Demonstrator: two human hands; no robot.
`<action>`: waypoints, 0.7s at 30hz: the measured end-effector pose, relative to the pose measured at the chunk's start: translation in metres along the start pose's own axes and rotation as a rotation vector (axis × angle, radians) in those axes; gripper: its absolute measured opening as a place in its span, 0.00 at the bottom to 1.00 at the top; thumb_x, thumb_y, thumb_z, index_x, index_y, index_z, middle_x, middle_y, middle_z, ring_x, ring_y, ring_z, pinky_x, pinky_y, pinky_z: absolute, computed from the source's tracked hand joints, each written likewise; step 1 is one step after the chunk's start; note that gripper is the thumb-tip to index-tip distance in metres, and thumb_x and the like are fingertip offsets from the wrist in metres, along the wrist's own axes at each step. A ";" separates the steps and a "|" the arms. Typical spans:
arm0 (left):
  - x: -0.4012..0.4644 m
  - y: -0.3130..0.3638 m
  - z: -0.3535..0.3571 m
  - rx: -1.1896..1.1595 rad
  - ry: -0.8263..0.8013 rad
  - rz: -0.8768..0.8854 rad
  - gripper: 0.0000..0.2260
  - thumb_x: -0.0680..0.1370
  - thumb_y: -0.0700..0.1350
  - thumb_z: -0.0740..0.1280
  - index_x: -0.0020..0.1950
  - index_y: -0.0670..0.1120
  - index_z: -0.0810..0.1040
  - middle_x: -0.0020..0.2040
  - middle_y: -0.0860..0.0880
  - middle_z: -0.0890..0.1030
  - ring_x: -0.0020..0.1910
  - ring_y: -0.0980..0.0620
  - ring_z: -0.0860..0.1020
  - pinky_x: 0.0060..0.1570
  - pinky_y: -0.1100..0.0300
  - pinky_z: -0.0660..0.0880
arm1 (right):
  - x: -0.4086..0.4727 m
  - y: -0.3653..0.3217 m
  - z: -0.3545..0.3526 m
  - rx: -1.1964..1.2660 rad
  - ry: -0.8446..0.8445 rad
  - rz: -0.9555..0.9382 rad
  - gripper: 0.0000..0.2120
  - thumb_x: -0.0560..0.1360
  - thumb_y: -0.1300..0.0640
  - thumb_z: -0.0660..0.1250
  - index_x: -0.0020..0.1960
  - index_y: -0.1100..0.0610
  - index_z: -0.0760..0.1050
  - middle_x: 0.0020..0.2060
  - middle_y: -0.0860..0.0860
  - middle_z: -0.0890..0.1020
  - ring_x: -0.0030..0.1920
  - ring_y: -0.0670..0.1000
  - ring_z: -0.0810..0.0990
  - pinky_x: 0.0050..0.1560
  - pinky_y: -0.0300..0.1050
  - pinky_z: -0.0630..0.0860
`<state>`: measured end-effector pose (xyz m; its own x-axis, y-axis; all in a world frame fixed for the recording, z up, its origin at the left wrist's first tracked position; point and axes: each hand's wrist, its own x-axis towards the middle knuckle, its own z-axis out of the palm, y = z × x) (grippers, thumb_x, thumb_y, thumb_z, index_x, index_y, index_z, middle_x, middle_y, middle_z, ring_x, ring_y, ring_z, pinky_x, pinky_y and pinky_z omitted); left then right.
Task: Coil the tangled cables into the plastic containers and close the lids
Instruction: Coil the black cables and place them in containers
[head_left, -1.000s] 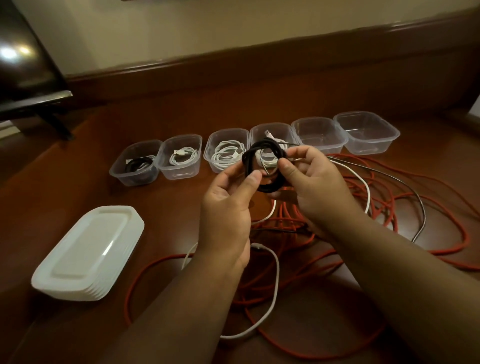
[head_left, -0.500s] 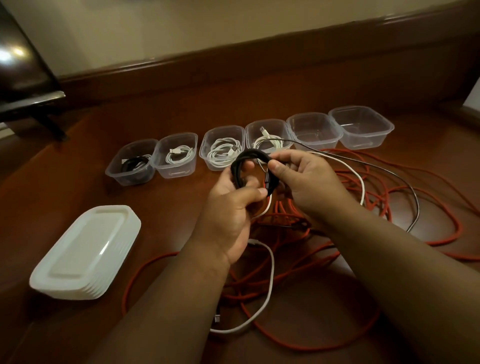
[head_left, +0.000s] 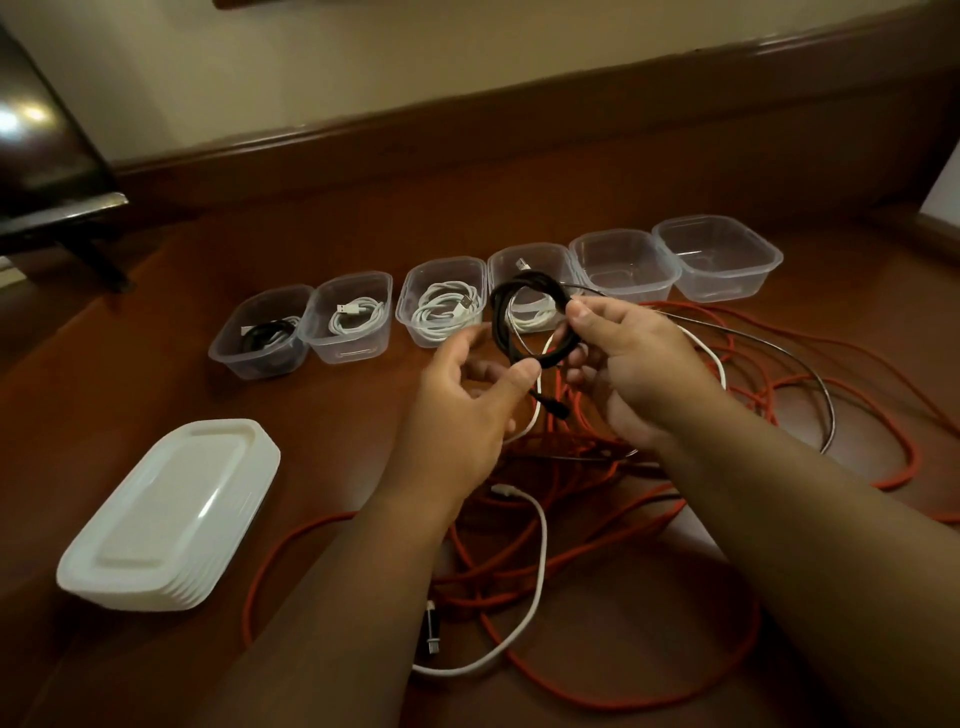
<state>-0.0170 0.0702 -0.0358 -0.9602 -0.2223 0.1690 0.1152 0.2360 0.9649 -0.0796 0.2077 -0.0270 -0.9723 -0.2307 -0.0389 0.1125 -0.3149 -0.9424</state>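
Black cable coil (head_left: 535, 322) between both hands.

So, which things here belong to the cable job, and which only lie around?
Job:
- black cable coil, held by right hand and left hand
- plastic containers
- lid stack
- orange cable
- white cable

Lying about:
- dark chair
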 end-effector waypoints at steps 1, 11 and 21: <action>0.000 0.001 0.000 -0.004 0.025 0.013 0.11 0.78 0.46 0.70 0.59 0.56 0.77 0.42 0.52 0.79 0.31 0.60 0.78 0.31 0.67 0.74 | -0.001 0.000 0.001 0.070 -0.023 0.029 0.07 0.82 0.60 0.60 0.49 0.60 0.76 0.33 0.50 0.78 0.27 0.42 0.73 0.27 0.34 0.73; 0.002 -0.001 0.005 -0.438 0.157 -0.110 0.12 0.76 0.35 0.70 0.57 0.46 0.81 0.49 0.47 0.86 0.52 0.51 0.84 0.55 0.57 0.79 | -0.002 0.010 0.005 0.057 -0.057 0.012 0.07 0.81 0.61 0.62 0.56 0.60 0.76 0.39 0.53 0.82 0.31 0.44 0.78 0.33 0.38 0.78; -0.002 0.002 0.009 -0.638 0.126 -0.187 0.10 0.74 0.28 0.66 0.46 0.42 0.78 0.43 0.46 0.86 0.43 0.52 0.85 0.40 0.63 0.80 | -0.001 0.020 0.006 -0.419 0.012 -0.141 0.08 0.82 0.56 0.62 0.57 0.56 0.78 0.41 0.60 0.83 0.35 0.48 0.81 0.39 0.43 0.81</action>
<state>-0.0168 0.0793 -0.0362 -0.9461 -0.3228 -0.0273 0.1149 -0.4133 0.9033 -0.0753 0.1963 -0.0439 -0.9747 -0.2007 0.0979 -0.1118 0.0591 -0.9920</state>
